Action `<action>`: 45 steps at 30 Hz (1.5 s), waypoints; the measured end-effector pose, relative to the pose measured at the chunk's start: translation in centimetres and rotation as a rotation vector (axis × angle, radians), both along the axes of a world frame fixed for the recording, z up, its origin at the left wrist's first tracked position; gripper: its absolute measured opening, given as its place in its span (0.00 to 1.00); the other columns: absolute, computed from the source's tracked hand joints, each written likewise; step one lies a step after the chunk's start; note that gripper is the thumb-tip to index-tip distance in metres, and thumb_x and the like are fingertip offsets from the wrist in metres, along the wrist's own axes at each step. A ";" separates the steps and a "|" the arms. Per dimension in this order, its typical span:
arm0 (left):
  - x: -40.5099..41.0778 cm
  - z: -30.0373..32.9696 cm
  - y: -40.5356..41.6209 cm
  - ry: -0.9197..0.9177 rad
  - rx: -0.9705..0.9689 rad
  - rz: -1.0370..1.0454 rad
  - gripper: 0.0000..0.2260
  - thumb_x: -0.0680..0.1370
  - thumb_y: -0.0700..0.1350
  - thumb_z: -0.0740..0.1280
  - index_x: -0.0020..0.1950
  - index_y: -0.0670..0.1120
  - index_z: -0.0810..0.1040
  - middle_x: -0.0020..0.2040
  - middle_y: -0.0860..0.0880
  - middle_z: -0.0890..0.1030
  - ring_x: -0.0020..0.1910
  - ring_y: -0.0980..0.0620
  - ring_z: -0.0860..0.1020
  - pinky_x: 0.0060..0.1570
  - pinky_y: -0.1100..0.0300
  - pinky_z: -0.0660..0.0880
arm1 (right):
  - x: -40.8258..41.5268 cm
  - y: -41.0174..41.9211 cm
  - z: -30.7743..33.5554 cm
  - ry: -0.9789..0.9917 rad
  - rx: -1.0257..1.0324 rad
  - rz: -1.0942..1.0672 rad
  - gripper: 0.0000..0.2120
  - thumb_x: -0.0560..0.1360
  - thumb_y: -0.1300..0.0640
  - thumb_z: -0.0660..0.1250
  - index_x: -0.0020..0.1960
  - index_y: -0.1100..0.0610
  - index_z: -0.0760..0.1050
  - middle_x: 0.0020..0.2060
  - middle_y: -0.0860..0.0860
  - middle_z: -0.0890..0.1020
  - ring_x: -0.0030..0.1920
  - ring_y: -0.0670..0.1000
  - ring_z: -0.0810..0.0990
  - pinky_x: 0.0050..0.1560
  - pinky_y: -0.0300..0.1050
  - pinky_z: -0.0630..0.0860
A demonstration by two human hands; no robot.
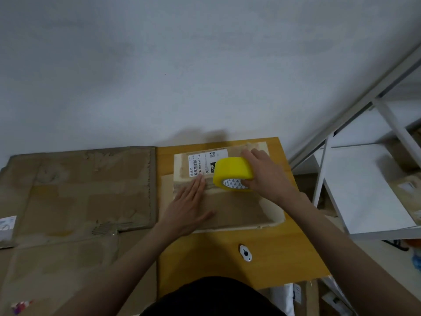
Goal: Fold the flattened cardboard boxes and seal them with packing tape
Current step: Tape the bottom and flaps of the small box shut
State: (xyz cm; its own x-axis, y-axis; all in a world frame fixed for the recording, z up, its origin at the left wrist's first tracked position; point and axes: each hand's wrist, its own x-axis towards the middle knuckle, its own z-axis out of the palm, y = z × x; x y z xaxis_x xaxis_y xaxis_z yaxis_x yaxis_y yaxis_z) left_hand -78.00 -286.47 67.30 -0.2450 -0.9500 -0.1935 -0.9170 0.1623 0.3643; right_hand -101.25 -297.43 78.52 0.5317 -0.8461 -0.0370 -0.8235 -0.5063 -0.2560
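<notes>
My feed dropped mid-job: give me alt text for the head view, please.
The right hand holds a yellow tape roll on a small cardboard box on a wooden table, while the left hand presses flat on the box beside its shipping label. A small white cutter lies nearer the person, and large flattened cardboard lies to the left.

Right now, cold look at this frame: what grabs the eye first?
The bright yellow tape roll, gripped by the right hand on top of the small cardboard box on the wooden table. Next, the left hand pressed flat on the box beside its white shipping label. Then the big flattened cardboard on the left and a small white cutter near the table's front.
</notes>
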 end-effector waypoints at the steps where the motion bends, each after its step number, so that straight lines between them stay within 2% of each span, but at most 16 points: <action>1: 0.0 -0.6 0.6 0.009 0.011 0.018 0.44 0.76 0.75 0.45 0.79 0.50 0.29 0.79 0.53 0.30 0.77 0.58 0.32 0.78 0.54 0.38 | 0.1 0.3 -0.3 -0.012 0.004 0.001 0.31 0.70 0.50 0.76 0.68 0.51 0.65 0.60 0.51 0.72 0.60 0.54 0.70 0.40 0.51 0.76; 7: 0.1 -3.4 1.5 0.113 0.077 0.120 0.50 0.73 0.77 0.50 0.79 0.48 0.31 0.80 0.53 0.32 0.79 0.57 0.35 0.80 0.51 0.45 | 0.7 1.0 -2.7 -0.108 0.059 0.038 0.30 0.70 0.54 0.77 0.66 0.53 0.65 0.60 0.53 0.70 0.57 0.56 0.73 0.41 0.48 0.73; 10: -0.6 -4.1 1.1 0.191 0.068 0.180 0.50 0.73 0.77 0.53 0.80 0.49 0.33 0.80 0.53 0.34 0.79 0.57 0.37 0.80 0.51 0.46 | 0.9 0.9 -3.7 -0.155 0.086 0.036 0.31 0.70 0.56 0.77 0.67 0.52 0.65 0.61 0.53 0.70 0.57 0.56 0.76 0.41 0.48 0.74; 13: -1.5 -4.4 0.6 0.252 0.076 0.229 0.52 0.71 0.78 0.56 0.80 0.50 0.32 0.80 0.54 0.34 0.80 0.54 0.38 0.79 0.50 0.44 | 0.7 0.3 -4.2 -0.221 0.133 0.045 0.32 0.70 0.55 0.77 0.69 0.52 0.65 0.63 0.53 0.69 0.59 0.55 0.74 0.42 0.41 0.70; 15: -2.2 -4.5 0.0 0.281 0.083 0.222 0.54 0.71 0.77 0.59 0.80 0.51 0.31 0.80 0.54 0.33 0.79 0.54 0.36 0.79 0.49 0.42 | 0.4 0.1 -4.5 -0.225 0.175 0.071 0.33 0.71 0.56 0.77 0.70 0.53 0.65 0.64 0.53 0.69 0.61 0.54 0.72 0.46 0.40 0.70; 17: -2.8 -4.5 -0.6 0.292 0.092 0.204 0.54 0.70 0.77 0.60 0.80 0.51 0.32 0.80 0.53 0.33 0.79 0.54 0.35 0.79 0.47 0.41 | 0.3 -0.1 -4.9 -0.224 0.188 0.100 0.32 0.70 0.57 0.77 0.69 0.54 0.66 0.64 0.54 0.69 0.62 0.53 0.71 0.54 0.44 0.72; 20: -3.7 -4.5 -1.3 0.244 0.105 0.170 0.54 0.70 0.76 0.61 0.80 0.50 0.34 0.80 0.52 0.33 0.79 0.52 0.34 0.78 0.44 0.41 | -0.1 -0.5 -5.6 -0.235 0.187 0.093 0.31 0.70 0.58 0.77 0.68 0.55 0.66 0.63 0.53 0.69 0.60 0.50 0.71 0.54 0.46 0.73; 23: -6.0 -4.6 -1.9 0.145 0.128 0.103 0.57 0.69 0.75 0.64 0.80 0.47 0.33 0.80 0.50 0.31 0.78 0.50 0.32 0.78 0.44 0.40 | -1.8 -0.7 -6.7 -0.184 0.171 0.047 0.29 0.70 0.60 0.76 0.66 0.56 0.67 0.62 0.54 0.70 0.58 0.56 0.74 0.48 0.50 0.74; 25: -7.9 -4.7 -2.2 0.097 0.144 0.118 0.59 0.68 0.74 0.65 0.79 0.47 0.31 0.79 0.49 0.30 0.79 0.49 0.32 0.78 0.46 0.38 | -3.9 -0.5 -7.7 -0.204 0.184 -0.006 0.28 0.70 0.61 0.76 0.66 0.57 0.67 0.62 0.55 0.71 0.58 0.58 0.75 0.47 0.52 0.74; 31: -8.6 -4.8 -3.3 -0.042 0.123 0.135 0.62 0.65 0.79 0.62 0.79 0.45 0.31 0.80 0.48 0.32 0.80 0.49 0.35 0.78 0.46 0.41 | -8.7 -0.2 -9.7 -0.376 0.220 -0.148 0.24 0.75 0.59 0.74 0.66 0.59 0.66 0.58 0.56 0.74 0.55 0.53 0.74 0.43 0.42 0.69; 34: -8.5 -4.6 -3.9 -0.070 0.121 0.097 0.64 0.64 0.79 0.63 0.79 0.44 0.32 0.80 0.47 0.32 0.79 0.49 0.34 0.78 0.48 0.39 | -9.0 -0.4 -10.4 -0.408 0.237 -0.135 0.24 0.75 0.58 0.73 0.66 0.59 0.66 0.58 0.56 0.73 0.55 0.53 0.74 0.45 0.47 0.72; 36: -8.4 -4.6 -4.1 -0.072 0.120 0.084 0.65 0.63 0.80 0.63 0.79 0.43 0.32 0.80 0.47 0.31 0.79 0.49 0.32 0.78 0.49 0.37 | -9.2 -0.4 -10.7 -0.409 0.222 -0.109 0.25 0.75 0.58 0.74 0.67 0.58 0.65 0.59 0.55 0.73 0.55 0.52 0.73 0.46 0.47 0.71; 38: -8.3 -4.7 -4.2 -0.058 0.129 0.086 0.65 0.62 0.80 0.64 0.79 0.44 0.31 0.79 0.48 0.30 0.78 0.50 0.32 0.77 0.48 0.36 | -9.7 -0.5 -10.7 -0.405 0.204 -0.090 0.27 0.74 0.58 0.74 0.67 0.55 0.64 0.59 0.54 0.72 0.55 0.51 0.73 0.46 0.47 0.71; 41: -8.1 -4.8 -4.3 -0.066 0.134 0.082 0.65 0.63 0.79 0.64 0.79 0.45 0.30 0.79 0.49 0.30 0.78 0.50 0.32 0.76 0.48 0.36 | -12.4 -1.1 -10.0 -0.354 0.134 -0.113 0.29 0.72 0.59 0.75 0.65 0.50 0.63 0.60 0.53 0.71 0.56 0.58 0.75 0.42 0.50 0.72; 45: -8.2 -4.8 -4.7 -0.076 0.140 0.055 0.64 0.63 0.79 0.64 0.79 0.47 0.30 0.79 0.50 0.29 0.78 0.49 0.31 0.75 0.46 0.35 | -15.9 -1.3 -9.0 -0.211 0.073 -0.153 0.30 0.71 0.56 0.77 0.67 0.52 0.66 0.63 0.55 0.71 0.60 0.61 0.74 0.40 0.58 0.79</action>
State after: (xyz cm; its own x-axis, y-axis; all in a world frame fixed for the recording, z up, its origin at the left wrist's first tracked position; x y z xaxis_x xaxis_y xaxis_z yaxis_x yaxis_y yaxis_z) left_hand -86.19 -291.13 62.52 -0.1727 -0.9242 -0.3405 -0.9489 0.0634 0.3091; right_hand -117.10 -298.78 69.48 0.4001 -0.9165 -0.0026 -0.8138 -0.3540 -0.4609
